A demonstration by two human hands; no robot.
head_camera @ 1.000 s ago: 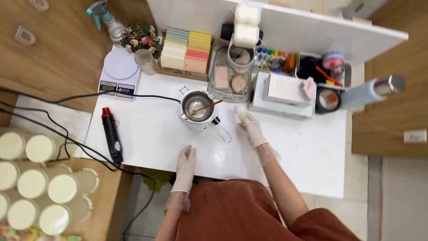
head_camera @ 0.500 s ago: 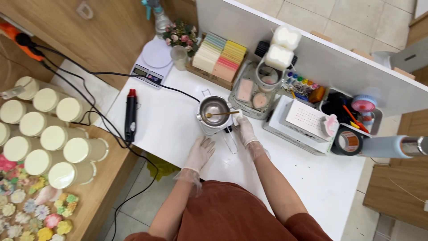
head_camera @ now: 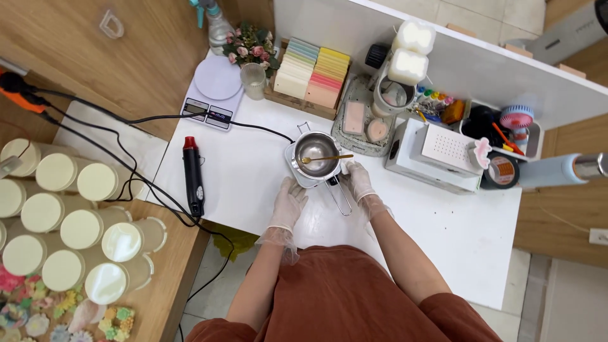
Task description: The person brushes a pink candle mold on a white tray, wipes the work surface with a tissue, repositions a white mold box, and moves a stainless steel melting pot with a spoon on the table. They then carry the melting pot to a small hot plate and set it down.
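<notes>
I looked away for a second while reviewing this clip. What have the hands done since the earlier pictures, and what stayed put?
Both gloved hands closed in on the metal pot. The right hand came back from the table's far side to the pot's right edge, by its wire handle. The left hand slid forward from the table edge to just short of the pot. Whether either grips anything is unclear. The gold spoon remains in the pot; the heat gun and scale stayed put.

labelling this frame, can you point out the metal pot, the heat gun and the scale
metal pot (head_camera: 318, 155): head view, on its inner base.
heat gun (head_camera: 193, 178): head view, middle of its black body.
scale (head_camera: 214, 85): head view, on its round white platform.
</notes>
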